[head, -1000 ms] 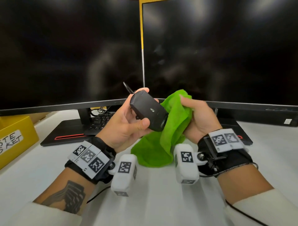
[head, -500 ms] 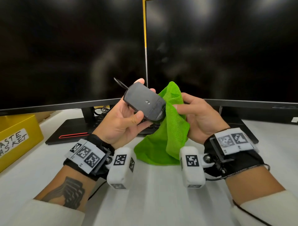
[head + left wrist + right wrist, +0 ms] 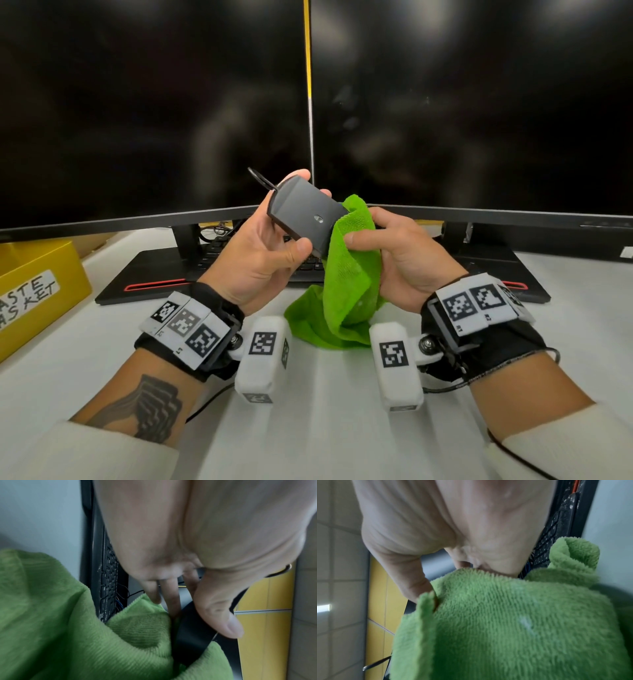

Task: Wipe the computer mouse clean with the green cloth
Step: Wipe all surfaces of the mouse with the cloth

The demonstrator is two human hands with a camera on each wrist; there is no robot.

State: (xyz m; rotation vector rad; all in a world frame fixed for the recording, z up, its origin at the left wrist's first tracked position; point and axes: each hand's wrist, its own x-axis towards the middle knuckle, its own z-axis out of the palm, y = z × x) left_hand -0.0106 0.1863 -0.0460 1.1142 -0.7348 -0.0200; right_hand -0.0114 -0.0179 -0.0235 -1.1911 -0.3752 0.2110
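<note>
A dark grey computer mouse [image 3: 304,216] is held up in front of the monitors, its cable looping off its far end. My left hand [image 3: 270,246] grips it, thumb on the near side and fingers behind. My right hand [image 3: 394,250] pinches a bright green cloth [image 3: 346,284] against the mouse's right end; the rest of the cloth hangs down to the table. In the left wrist view the thumb lies on the black mouse [image 3: 192,632] with the cloth [image 3: 85,635] wrapped against it. In the right wrist view the cloth [image 3: 505,622] covers the mouse entirely.
Two dark monitors [image 3: 154,113] stand close behind the hands. A black keyboard [image 3: 219,253] lies under them, on the white table [image 3: 325,428]. A yellow box labelled as a waste basket [image 3: 37,291] sits at the left edge.
The left hand has turned the mouse and lifted its far end, so more of its top faces me. The right hand has slid the cloth along the mouse's right end.
</note>
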